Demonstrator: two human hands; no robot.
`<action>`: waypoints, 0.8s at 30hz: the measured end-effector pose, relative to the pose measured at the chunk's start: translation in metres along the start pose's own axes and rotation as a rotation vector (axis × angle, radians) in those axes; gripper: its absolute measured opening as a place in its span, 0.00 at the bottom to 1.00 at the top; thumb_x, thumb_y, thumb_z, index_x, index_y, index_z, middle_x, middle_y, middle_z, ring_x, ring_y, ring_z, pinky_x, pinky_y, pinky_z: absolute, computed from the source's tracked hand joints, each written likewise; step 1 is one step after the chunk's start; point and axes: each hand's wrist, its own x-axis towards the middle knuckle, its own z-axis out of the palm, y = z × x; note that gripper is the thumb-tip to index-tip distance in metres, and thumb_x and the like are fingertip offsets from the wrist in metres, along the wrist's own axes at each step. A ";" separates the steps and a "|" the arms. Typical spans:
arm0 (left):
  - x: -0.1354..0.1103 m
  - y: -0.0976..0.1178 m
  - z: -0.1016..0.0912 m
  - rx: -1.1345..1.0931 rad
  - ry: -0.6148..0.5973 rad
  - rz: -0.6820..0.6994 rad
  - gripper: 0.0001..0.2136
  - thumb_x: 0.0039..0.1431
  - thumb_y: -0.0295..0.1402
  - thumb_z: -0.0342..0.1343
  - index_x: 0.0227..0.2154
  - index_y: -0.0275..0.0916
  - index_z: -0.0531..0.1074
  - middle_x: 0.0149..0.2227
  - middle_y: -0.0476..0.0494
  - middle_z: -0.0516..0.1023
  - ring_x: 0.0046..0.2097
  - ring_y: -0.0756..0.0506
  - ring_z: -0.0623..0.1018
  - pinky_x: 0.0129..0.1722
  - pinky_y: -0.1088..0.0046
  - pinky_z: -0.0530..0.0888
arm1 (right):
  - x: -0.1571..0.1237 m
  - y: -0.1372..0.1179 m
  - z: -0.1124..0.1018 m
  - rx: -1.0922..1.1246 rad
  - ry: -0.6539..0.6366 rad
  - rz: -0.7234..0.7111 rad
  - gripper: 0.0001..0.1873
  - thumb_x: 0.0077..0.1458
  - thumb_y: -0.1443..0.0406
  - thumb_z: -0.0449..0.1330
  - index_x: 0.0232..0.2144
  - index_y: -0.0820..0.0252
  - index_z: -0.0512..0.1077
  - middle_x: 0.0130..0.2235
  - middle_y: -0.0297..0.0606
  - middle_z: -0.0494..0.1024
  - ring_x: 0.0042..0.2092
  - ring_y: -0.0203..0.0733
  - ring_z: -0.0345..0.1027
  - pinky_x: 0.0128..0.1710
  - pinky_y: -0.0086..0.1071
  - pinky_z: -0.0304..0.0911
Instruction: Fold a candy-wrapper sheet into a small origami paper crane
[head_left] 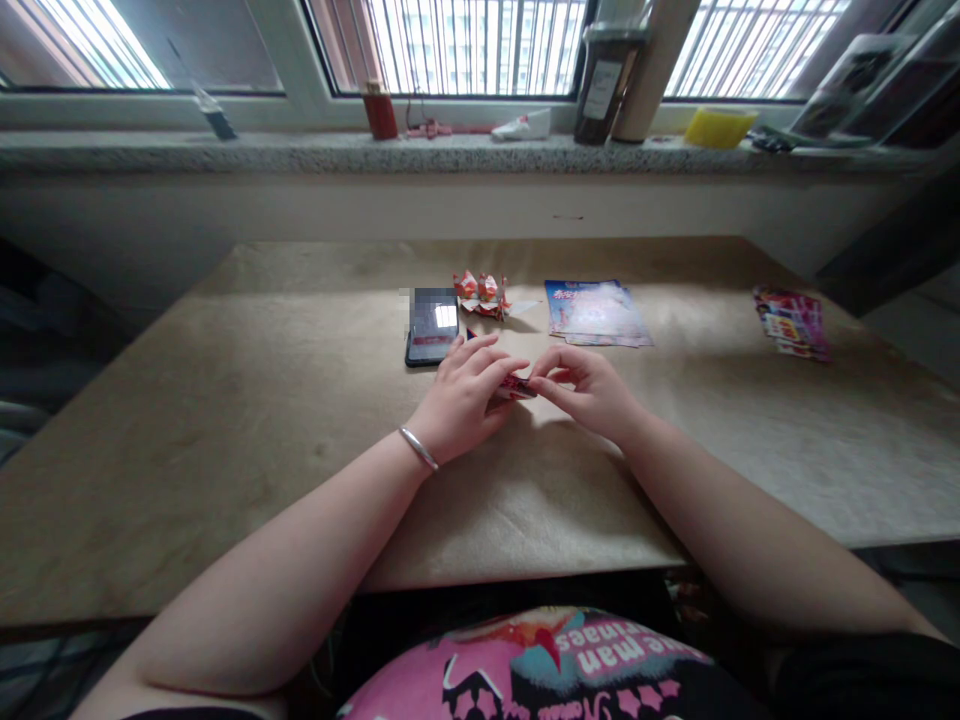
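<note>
A small folded piece of red printed paper lies low over the table between my hands. My left hand, with a silver bangle at the wrist, covers its left part and holds it under slightly bent fingers. The thumb and forefinger of my right hand pinch its right end. Just beyond my left fingertips is a phone with its screen lit. Behind the hands stands a red and white folded paper piece with pointed tips. How much of the held paper sits under my left palm is hidden.
Blue and pink printed sheets lie beyond my right hand. A fanned pile of colourful printed papers is at the table's far right. On the windowsill stand a dark lidded container, a red bottle and a yellow block.
</note>
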 end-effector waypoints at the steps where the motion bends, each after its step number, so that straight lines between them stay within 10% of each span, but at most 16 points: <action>1: 0.000 0.000 0.000 -0.008 0.016 0.003 0.16 0.53 0.30 0.55 0.46 0.40 0.69 0.49 0.42 0.73 0.59 0.39 0.63 0.62 0.53 0.55 | 0.000 0.000 0.000 -0.001 0.003 -0.003 0.12 0.51 0.56 0.62 0.27 0.58 0.69 0.29 0.33 0.73 0.32 0.35 0.69 0.34 0.32 0.69; 24: 0.004 0.001 -0.003 -0.148 0.200 -0.011 0.05 0.57 0.30 0.54 0.35 0.43 0.73 0.40 0.47 0.77 0.51 0.45 0.72 0.60 0.56 0.57 | 0.001 -0.002 0.001 -0.346 0.072 -0.237 0.03 0.53 0.63 0.60 0.29 0.55 0.69 0.36 0.37 0.74 0.39 0.38 0.68 0.34 0.33 0.69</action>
